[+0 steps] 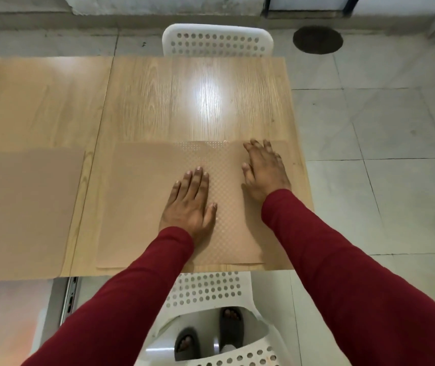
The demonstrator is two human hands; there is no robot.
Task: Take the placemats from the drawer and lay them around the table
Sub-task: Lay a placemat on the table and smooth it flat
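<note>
Both your hands lie flat on one translucent placemat (142,204) at the bench (197,101) edge. Left hand (188,204) and right hand (266,173) have fingers spread open, gripping nothing.

No readable text or labels

This looks like an eating room in a home. A wooden desk (158,101) stands on a grey tile floor (382,128), with white plastic chairs (217,42) with holes on both sides.
</note>
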